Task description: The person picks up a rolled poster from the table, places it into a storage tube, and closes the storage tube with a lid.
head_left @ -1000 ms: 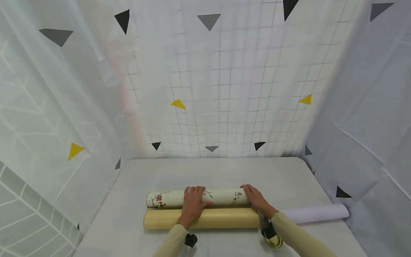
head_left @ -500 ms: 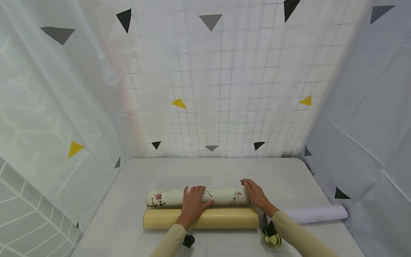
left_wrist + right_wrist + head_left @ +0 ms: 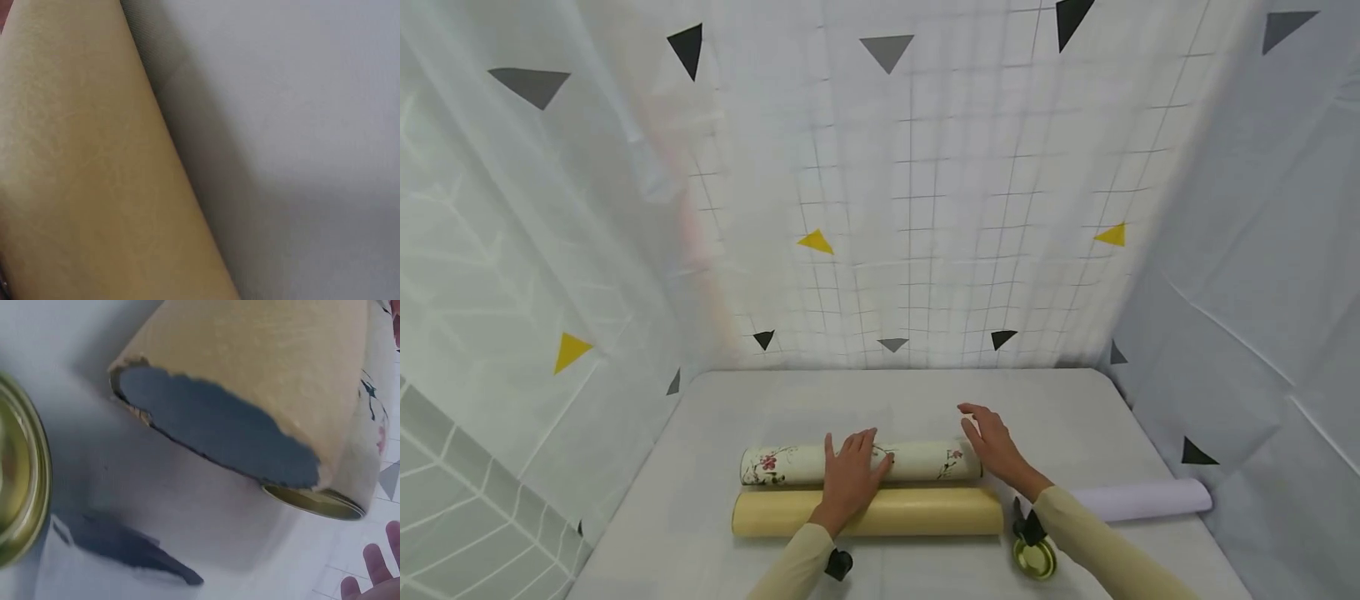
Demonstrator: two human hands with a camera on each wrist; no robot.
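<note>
A white floral tube (image 3: 925, 460) lies crosswise behind a yellow tube (image 3: 932, 511) on the table. My left hand (image 3: 850, 479) rests on the floral tube with fingers spread, its wrist above the yellow one. At the floral tube's right end, my right hand (image 3: 996, 442) is raised with loosely bent fingers, holding nothing. The right wrist view shows the yellow tube (image 3: 262, 362) with a ragged rim and grey end, the floral tube (image 3: 365, 450) beside it, and the fingers (image 3: 377, 565) apart from both. Only the yellow tube (image 3: 94, 156) fills the left wrist view's left side.
A lilac roll (image 3: 1142, 501) lies to the right, partly behind my right sleeve. A round gold lid-like piece (image 3: 1035, 558) sits near my right forearm, with a dark object (image 3: 1019, 510) beside it. Hanging sheets with triangles (image 3: 887, 208) surround the white table (image 3: 700, 425).
My right hand has lifted off the floral tube's right end and moved slightly up and away, its fingers loosening. My left hand stays on the tube, its thumb raised a little.
</note>
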